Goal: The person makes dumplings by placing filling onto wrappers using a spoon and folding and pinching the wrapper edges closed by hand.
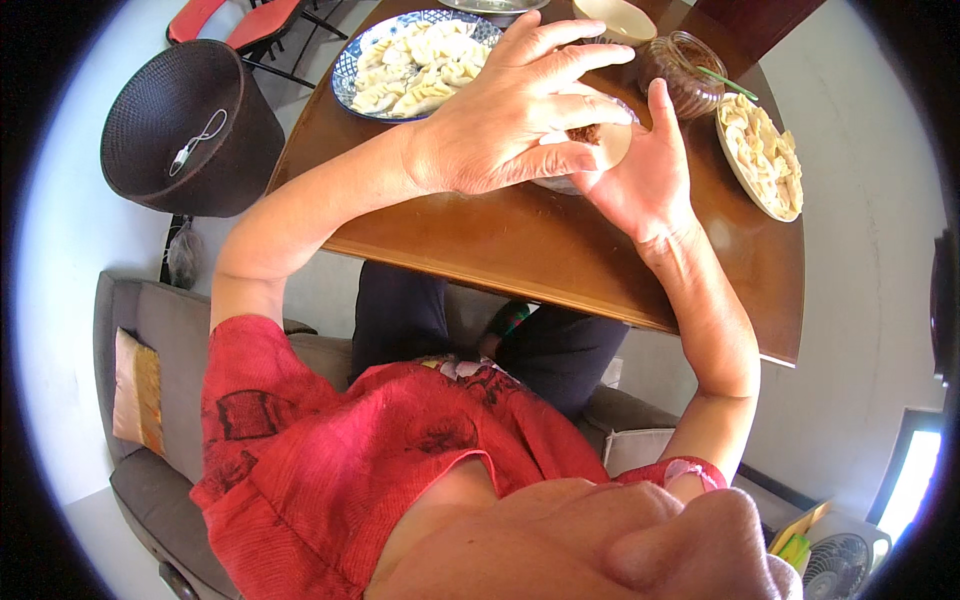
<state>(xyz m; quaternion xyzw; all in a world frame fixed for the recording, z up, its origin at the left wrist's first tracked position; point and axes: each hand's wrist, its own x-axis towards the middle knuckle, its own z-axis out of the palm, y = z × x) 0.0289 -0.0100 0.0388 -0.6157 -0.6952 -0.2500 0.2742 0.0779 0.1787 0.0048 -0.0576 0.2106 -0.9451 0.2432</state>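
Observation:
A round dough wrapper (616,146) with brown filling (583,134) lies on the fingers of my right hand (641,176). That palm faces up, its thumb stretched out to the side and its other fingers mostly hidden. From above, my left hand (517,112) reaches across, thumb and index finger at the wrapper's edges and the other fingers spread. Beyond my right thumb stands a glass jar (679,82) of brown filling with a green stick (727,82) in it. A pale, partly hidden item (559,184) sits on the table below the wrapper.
Pleated dumplings fill a blue-patterned plate (343,91) at the far left of the wooden table (480,232). More dough pieces (765,157) lie in a white dish at the right edge. A pale bowl (615,21) and metal tray (499,6) stand at the back. A dark bin (180,142) is left.

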